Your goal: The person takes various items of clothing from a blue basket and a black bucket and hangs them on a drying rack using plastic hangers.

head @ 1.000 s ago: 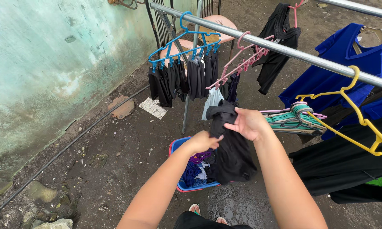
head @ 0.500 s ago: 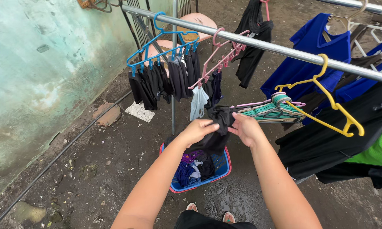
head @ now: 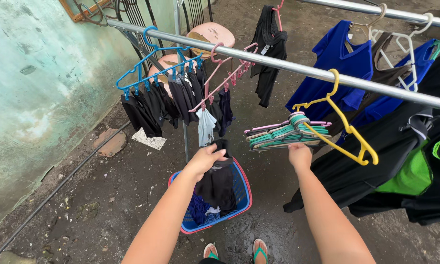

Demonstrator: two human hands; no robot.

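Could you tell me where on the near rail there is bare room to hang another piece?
The near rail is bare between the pink clip hanger and the yellow hanger. Left of that, the blue clip hanger crowds it; right, dark clothes crowd it.

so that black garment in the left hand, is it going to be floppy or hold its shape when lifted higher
Probably floppy: the black garment hangs limp from the left hand, folding on itself above the blue basket. It likely drapes rather than slips, since a one-handed bunched grip holds it. It may be damp and heavier than it looks, given the wet ground.
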